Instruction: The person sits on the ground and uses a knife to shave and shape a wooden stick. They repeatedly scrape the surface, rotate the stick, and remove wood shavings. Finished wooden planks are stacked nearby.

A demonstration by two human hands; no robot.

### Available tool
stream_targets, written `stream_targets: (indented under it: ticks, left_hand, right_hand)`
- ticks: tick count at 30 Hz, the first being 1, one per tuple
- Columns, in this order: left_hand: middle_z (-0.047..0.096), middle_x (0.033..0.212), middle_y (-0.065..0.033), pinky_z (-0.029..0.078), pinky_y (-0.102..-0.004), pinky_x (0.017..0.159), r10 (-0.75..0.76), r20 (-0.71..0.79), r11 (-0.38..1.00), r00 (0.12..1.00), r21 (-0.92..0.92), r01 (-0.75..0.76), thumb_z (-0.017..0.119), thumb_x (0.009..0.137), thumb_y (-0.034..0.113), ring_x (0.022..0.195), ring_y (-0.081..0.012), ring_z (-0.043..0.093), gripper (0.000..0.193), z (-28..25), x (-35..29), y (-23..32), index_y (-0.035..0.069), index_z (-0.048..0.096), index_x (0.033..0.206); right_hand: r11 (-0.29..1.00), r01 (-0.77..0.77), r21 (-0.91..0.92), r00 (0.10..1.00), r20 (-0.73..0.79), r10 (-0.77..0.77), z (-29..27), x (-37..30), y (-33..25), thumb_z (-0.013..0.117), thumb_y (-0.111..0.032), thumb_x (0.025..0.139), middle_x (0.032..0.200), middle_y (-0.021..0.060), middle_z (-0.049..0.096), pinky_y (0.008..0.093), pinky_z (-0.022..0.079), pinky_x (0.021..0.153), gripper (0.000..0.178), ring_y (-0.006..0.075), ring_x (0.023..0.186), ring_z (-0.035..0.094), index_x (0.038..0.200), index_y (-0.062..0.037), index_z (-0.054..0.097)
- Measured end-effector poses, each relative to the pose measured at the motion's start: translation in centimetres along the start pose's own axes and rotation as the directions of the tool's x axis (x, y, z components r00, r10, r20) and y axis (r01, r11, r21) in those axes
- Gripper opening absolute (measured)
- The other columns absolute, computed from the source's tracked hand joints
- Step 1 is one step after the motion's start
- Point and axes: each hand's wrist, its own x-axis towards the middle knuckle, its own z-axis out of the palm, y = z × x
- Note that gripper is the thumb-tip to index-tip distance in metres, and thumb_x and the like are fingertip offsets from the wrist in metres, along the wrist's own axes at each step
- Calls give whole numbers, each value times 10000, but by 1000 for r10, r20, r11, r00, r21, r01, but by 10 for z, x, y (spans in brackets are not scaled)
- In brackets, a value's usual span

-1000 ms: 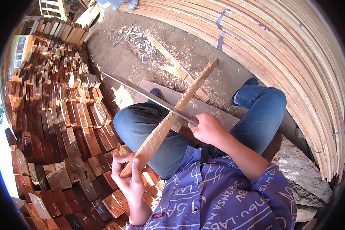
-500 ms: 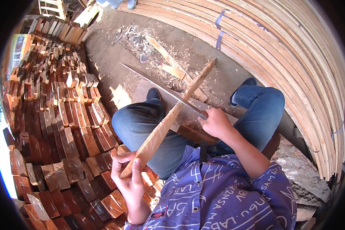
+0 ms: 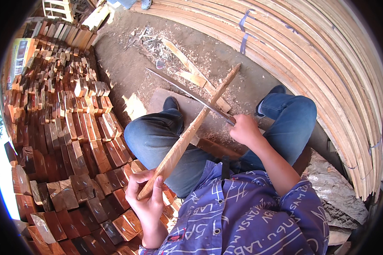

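Observation:
My left hand (image 3: 151,206) grips the near end of a long, narrow strip of wood (image 3: 179,148), its thumb on one side and its fingers on the other. The strip slants away to the far right, over my lap and past my knees, and tapers at its far end. Closed round the handle of a long machete (image 3: 182,88), my right hand (image 3: 246,129) holds the blade across the upper part of the strip. The blade points to the far left. My fist hides most of the handle.
Stacked reddish-brown wood blocks (image 3: 72,168) fill the left side. Long bundled planks (image 3: 327,63) curve along the right. Beyond my feet lie shavings and pale offcuts (image 3: 185,61). A flat board (image 3: 157,100) rests under my left foot. Another person's foot (image 3: 146,4) shows at the top.
My right hand and the machete have shifted right and slightly away from me, so the blade crosses the strip farther up. My left hand has moved slightly with the strip's near end.

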Motion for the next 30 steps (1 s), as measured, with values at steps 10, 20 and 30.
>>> stream_targets:
  ticks: [10,20,30]
  left_hand:
    - [742,942,-144,600,-324,666,503,446,745,741,210,-633,774,703,-65,884,-312,742,198,1,11,29,36,633,799]
    - [747,918,-142,587,-311,626,537,459,700,707,226,-678,765,694,-56,883,-311,744,208,-8,24,22,60,628,798]
    - [751,886,-103,557,-275,580,557,453,685,696,223,-694,791,694,-8,867,-259,749,179,-24,37,-3,63,637,750]
  right_hand:
    - [939,295,174,953,21,-303,-36,-74,-27,745,-185,772,659,227,594,457,467,583,234,439,648,594,729,9,622]
    - [953,211,219,974,37,-224,-24,-68,-31,673,-168,722,725,202,659,483,525,703,130,410,740,656,760,-44,676]
    - [980,171,99,979,95,-180,-23,-47,-39,680,-213,791,761,215,669,496,519,740,211,432,778,647,879,-26,719]
